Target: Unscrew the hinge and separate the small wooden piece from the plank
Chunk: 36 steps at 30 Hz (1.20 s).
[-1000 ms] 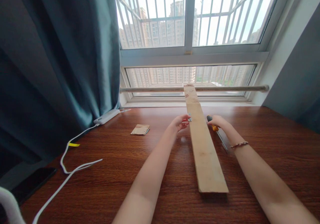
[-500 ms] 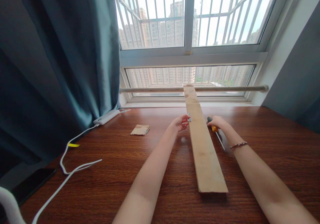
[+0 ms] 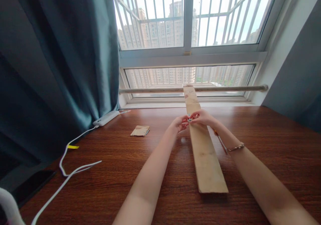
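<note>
A long wooden board (image 3: 207, 158) stretches away from me over the table, its far end at the window. At its left edge sits a small silvery metal fitting (image 3: 189, 119), perhaps a hinge; its exact kind is hard to make out. My left hand (image 3: 180, 123) is closed on the fitting from the left, thumb and fingers at its edge. Over the board, my right hand (image 3: 202, 117) pinches at the same fitting from the right. A screwdriver (image 3: 220, 141) lies to the right of the board, its handle mostly hidden under my right wrist.
A folded piece of cardboard (image 3: 139, 130) lies on the brown table (image 3: 112, 188) to the left. Further left are a white power strip (image 3: 106, 118), white cables (image 3: 62, 195), a yellow tag (image 3: 73, 147) and a dark phone-like slab (image 3: 33, 186). A rail (image 3: 225, 89) crosses before the window.
My right hand has let go of the screwdriver and moved left over the board to the metal fitting. My left hand has stayed at the fitting.
</note>
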Available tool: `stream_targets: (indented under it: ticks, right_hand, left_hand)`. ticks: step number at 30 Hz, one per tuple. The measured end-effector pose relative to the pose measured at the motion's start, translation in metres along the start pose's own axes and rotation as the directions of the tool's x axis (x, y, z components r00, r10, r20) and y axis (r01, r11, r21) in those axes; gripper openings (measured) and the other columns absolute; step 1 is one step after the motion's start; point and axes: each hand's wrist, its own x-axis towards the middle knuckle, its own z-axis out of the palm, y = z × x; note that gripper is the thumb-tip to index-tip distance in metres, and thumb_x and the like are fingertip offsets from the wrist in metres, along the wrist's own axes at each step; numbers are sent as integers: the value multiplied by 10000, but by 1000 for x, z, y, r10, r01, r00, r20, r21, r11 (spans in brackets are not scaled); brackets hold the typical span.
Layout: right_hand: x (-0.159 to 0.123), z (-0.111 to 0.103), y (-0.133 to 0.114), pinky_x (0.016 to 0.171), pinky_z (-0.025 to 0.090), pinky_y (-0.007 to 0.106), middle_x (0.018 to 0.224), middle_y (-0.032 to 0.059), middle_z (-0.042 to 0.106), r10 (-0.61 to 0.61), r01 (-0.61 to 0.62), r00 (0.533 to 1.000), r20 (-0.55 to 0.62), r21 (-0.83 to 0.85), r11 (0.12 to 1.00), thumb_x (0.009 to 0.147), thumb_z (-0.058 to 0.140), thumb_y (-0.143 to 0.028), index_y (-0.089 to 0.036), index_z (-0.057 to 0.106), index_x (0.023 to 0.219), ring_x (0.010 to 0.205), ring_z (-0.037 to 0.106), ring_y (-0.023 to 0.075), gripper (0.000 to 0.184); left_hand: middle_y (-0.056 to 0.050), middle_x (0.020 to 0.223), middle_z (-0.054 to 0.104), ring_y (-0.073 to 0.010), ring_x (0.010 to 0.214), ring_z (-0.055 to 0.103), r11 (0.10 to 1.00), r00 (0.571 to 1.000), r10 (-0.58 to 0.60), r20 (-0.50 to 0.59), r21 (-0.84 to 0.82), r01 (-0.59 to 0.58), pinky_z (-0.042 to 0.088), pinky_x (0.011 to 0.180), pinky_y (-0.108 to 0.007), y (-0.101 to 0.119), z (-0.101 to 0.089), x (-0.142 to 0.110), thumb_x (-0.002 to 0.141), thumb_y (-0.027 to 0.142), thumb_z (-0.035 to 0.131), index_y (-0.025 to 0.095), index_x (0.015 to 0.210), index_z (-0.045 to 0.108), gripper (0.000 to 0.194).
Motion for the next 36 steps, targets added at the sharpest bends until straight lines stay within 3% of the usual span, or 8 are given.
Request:
stream_targets:
  ticks: [5, 13, 18, 20, 24, 29, 36]
  right_hand:
    - [2, 9, 8, 510, 296, 186, 560, -23, 589, 18, -15, 995, -95, 28, 999, 591, 699, -401, -147, 730, 726, 531, 437, 67, 290]
    - [-6, 10, 5, 570, 364, 203, 661, 17, 646, 29, 15, 986, -166, 258, 966, 564, 734, -426, -136, 727, 746, 602, 515, 99, 343]
    - [-5, 9, 4, 532, 382, 197, 741, 40, 654, 128, 54, 929, -348, 469, 882, 601, 676, -552, -132, 683, 808, 575, 515, 91, 468]
    - [-2, 12, 7, 545, 393, 199, 773, 53, 666, 144, 51, 900, -412, 428, 902, 611, 666, -554, -127, 680, 827, 604, 535, 100, 479]
    - [5, 19, 13, 615, 423, 213, 827, 70, 688, 114, -38, 878, -465, 170, 985, 674, 622, -495, -126, 698, 885, 704, 588, 133, 432]
    - [8, 21, 15, 552, 373, 208, 732, 44, 686, 125, -131, 898, -421, 15, 991, 668, 641, -420, -165, 735, 889, 648, 580, 138, 350]
    - [9, 22, 12, 637, 399, 197, 835, 20, 677, 66, -112, 924, -377, -102, 988, 739, 594, -316, -225, 734, 900, 740, 581, 127, 232]
  left_hand:
    - [11, 609, 560, -36, 418, 427, 1000, 1000, 10, 19, 26, -11, 336, 411, -161, 1, 1, -4, 705, 183, 609, 144, 728, 626, 49]
    - [13, 589, 545, -31, 413, 398, 998, 997, 53, 52, 27, -55, 308, 399, -157, 2, 4, -8, 710, 163, 594, 145, 701, 620, 33]
    - [13, 652, 561, -38, 452, 444, 997, 999, 38, 5, 70, -38, 322, 416, -165, 0, 0, -1, 666, 177, 647, 152, 729, 610, 78]
    - [15, 647, 554, -36, 447, 437, 997, 999, 43, 13, 66, -43, 324, 420, -164, 0, -1, 1, 673, 184, 644, 150, 734, 609, 78]
    - [14, 648, 551, -41, 456, 454, 997, 999, 51, 18, 51, -52, 328, 424, -163, -2, -2, 3, 671, 190, 650, 151, 725, 602, 82]
    - [21, 663, 550, -48, 478, 479, 998, 998, 49, 38, 29, -50, 332, 432, -166, -3, -5, 7, 664, 201, 667, 160, 733, 592, 109]
    - [24, 666, 555, -50, 466, 487, 1000, 997, 14, 77, 10, -15, 341, 433, -174, -3, -7, 7, 678, 208, 676, 158, 760, 592, 127]
